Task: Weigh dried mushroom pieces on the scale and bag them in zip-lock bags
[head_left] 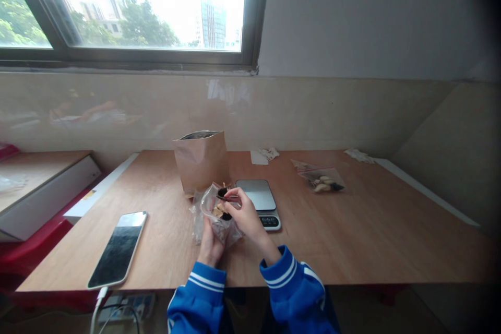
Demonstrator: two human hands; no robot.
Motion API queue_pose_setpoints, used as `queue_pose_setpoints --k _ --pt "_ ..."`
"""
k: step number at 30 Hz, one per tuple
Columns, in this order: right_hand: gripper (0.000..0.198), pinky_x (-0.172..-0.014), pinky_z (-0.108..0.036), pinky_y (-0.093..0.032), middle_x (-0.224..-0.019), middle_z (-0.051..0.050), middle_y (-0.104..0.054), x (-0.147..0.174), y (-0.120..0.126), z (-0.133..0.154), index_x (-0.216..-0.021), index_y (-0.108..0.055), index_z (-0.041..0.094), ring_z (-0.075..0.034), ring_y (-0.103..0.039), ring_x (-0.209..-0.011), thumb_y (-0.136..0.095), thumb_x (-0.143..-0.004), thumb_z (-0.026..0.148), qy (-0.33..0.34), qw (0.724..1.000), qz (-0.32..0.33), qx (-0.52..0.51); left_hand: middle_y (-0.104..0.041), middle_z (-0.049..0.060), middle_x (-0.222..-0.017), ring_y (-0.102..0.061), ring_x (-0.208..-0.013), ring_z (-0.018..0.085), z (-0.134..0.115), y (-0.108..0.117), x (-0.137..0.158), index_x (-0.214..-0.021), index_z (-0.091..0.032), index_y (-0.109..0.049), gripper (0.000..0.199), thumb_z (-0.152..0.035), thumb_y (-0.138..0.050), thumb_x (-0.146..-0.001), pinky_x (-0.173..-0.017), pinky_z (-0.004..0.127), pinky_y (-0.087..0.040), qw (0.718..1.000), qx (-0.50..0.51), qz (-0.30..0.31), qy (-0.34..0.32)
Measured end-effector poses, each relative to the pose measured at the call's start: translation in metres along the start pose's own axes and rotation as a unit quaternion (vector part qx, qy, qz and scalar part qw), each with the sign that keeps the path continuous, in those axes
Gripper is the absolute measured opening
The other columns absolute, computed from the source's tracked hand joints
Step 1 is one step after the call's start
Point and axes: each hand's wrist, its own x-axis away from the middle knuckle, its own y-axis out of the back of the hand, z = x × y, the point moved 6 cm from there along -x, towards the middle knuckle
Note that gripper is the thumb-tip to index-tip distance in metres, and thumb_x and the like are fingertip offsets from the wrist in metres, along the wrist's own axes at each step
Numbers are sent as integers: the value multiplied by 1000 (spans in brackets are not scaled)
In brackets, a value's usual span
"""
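My left hand (212, 242) is wrapped round the lower side of a clear plastic bag (230, 235), its mouth spread wide. Pale chunks (219, 211) and dark pieces show inside it. Over the bag's mouth, my right hand (245, 211) pinches a dark, thin dried piece (222, 194); its exact kind is unclear. Just behind the bag stands an upright brown paper pouch (201, 163) with an open top and silvery lining. A kitchen scale (256, 195) with a pale plate and dark display lies beside my right hand, partly covered by it.
At the left lies a phone (119, 248) with a white cable (97, 305) plugged in. A zip bag (321, 180) of pale and dark pieces lies to the right. Crumpled tissues (269, 153) are near the wall, with another white scrap (359, 155) farther right. A red stool (37, 240) stands left.
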Motion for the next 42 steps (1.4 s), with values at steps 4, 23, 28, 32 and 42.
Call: queue_pose_setpoints --k 4,23,28,32,42 --pt "20 -85 -31 -53 -94 -3 -64 0 1 -4 -88 -54 21 -17 -65 -93 -67 -74 26 -1 1000 -4 -17 -71 7 -108 -66 -100 23 1 4 -2 -130 -22 -54 41 -37 -40 -95 -94 39 -51 1000 6 -7 -1" --pt "21 -89 -33 -44 -102 -7 -65 1 3 29 -97 -63 17 -19 -59 -98 -46 -85 15 37 949 146 278 -68 5 -113 -64 -105 22 -3 8 -6 -134 -31 -48 41 -37 -36 -96 -86 36 -54 999 -31 0 -40" --pt "25 -81 -29 -45 -100 -4 -68 0 1 27 -106 -59 20 -18 -61 -91 -44 -87 16 -14 951 162 262 -68 5 -113 -67 -89 19 -3 12 -7 -134 -31 -49 43 -43 -38 -94 -76 31 -56 996 -67 4 -53" --pt "26 -85 -31 -43 -99 -4 -65 0 -8 27 -102 -59 20 -17 -59 -93 -38 -89 13 28 940 166 297 -67 4 -111 -66 -78 15 -2 16 -5 -133 -30 -50 46 -48 -44 -91 -65 24 -55 994 -101 -10 -51" --pt "22 -96 -39 -42 -107 -7 -64 4 -15 17 -105 -62 21 -22 -56 -104 -61 -84 28 67 931 198 301 -67 6 -113 -65 -99 23 -1 12 -2 -135 -27 -49 43 -40 -40 -94 -81 34 -55 997 -72 -28 -13"
